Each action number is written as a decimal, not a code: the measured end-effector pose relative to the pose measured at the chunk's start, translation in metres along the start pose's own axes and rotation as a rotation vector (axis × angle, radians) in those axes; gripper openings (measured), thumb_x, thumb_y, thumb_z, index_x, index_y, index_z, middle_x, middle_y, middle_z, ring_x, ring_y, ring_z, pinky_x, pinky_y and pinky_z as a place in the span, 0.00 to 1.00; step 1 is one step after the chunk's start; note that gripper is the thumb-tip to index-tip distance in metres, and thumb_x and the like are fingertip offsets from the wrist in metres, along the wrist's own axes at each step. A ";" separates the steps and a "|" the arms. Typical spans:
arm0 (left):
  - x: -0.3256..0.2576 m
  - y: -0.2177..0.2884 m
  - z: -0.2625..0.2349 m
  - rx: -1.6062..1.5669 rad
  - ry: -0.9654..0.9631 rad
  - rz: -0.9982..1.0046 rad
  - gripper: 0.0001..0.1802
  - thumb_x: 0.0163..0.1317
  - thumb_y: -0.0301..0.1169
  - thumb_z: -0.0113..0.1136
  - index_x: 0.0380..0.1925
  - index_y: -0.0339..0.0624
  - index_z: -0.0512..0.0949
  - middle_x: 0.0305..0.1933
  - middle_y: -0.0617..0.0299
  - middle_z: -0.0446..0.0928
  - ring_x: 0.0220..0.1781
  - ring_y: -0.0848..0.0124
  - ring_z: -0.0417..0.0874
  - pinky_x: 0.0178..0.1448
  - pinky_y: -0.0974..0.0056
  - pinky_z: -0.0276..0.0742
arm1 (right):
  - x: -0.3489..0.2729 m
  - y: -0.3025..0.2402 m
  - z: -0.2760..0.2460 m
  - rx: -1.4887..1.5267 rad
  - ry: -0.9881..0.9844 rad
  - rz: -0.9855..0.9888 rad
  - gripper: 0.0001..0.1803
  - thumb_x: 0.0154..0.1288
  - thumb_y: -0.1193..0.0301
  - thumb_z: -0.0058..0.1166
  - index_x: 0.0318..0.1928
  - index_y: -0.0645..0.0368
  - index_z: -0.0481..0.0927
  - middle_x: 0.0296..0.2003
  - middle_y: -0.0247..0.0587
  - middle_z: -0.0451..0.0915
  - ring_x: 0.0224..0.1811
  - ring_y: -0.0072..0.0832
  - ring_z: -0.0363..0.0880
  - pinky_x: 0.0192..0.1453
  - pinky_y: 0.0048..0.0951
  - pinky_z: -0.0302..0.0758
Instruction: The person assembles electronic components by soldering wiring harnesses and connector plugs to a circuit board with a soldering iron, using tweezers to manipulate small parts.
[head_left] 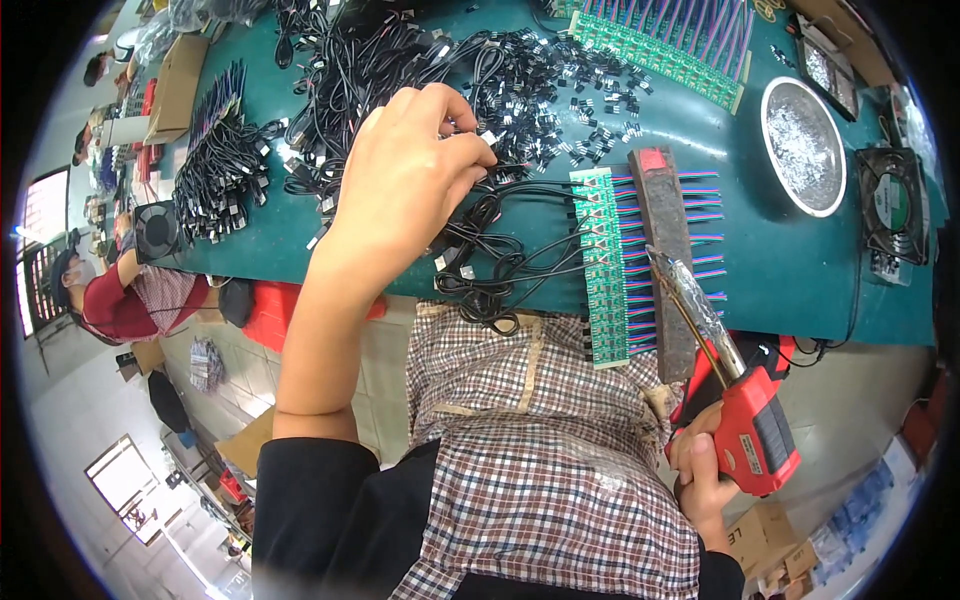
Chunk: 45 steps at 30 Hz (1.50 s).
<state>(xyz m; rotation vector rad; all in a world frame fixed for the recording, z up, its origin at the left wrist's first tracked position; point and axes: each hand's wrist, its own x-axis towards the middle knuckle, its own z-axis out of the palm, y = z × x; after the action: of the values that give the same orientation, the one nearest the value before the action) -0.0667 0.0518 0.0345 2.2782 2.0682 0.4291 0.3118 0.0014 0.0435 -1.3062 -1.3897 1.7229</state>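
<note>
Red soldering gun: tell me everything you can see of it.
The soldering gun has a red, plastic-looking body with a dark panel and a small pale label. Crinkled silver foil wraps much of its barrel, bare metal showing near the body; a thin brass-coloured tube runs alongside. Held in the right hand, it points forward and leftward, body beyond the table's near edge. Its tip overlaps the dark bar; contact is unclear.

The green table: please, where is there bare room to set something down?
Between the wire tips, metal bowl and right-side fan is one bare table patch; another lies between the scattered connectors, upper circuit board and bowl. Around the left hand it is crowded with black cables.
</note>
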 end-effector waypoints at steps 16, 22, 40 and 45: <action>-0.008 -0.006 -0.019 -1.004 0.762 -0.429 0.09 0.73 0.21 0.55 0.49 0.30 0.75 0.46 0.51 0.82 0.45 0.65 0.86 0.55 0.61 0.85 | 0.002 -0.002 0.000 -0.020 -0.004 0.009 0.08 0.74 0.71 0.50 0.39 0.61 0.68 0.26 0.33 0.68 0.13 0.14 0.56 0.21 0.21 0.61; -0.011 -0.010 -0.054 -1.145 0.932 -0.163 0.10 0.77 0.26 0.49 0.49 0.28 0.75 0.46 0.52 0.77 0.48 0.64 0.81 0.64 0.52 0.82 | 0.004 -0.006 0.004 0.016 -0.013 0.017 0.08 0.74 0.71 0.50 0.39 0.61 0.68 0.26 0.33 0.67 0.13 0.14 0.56 0.21 0.22 0.61; 0.011 -0.012 -0.056 -1.452 0.692 -0.145 0.15 0.78 0.32 0.47 0.51 0.29 0.76 0.55 0.43 0.78 0.58 0.56 0.79 0.72 0.53 0.71 | 0.006 -0.007 0.005 0.050 0.022 0.018 0.08 0.72 0.70 0.51 0.38 0.61 0.68 0.23 0.32 0.66 0.13 0.15 0.56 0.20 0.22 0.61; 0.004 -0.007 -0.098 -1.410 0.907 0.021 0.16 0.78 0.31 0.46 0.51 0.26 0.74 0.52 0.47 0.77 0.51 0.62 0.79 0.65 0.63 0.76 | 0.007 -0.012 0.007 0.067 0.017 0.028 0.08 0.72 0.70 0.51 0.38 0.62 0.68 0.23 0.32 0.66 0.13 0.15 0.56 0.20 0.22 0.61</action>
<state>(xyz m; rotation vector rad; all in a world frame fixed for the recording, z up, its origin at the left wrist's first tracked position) -0.0957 0.0415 0.1279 1.2017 1.0027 2.2451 0.3013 0.0079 0.0525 -1.3064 -1.2988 1.7581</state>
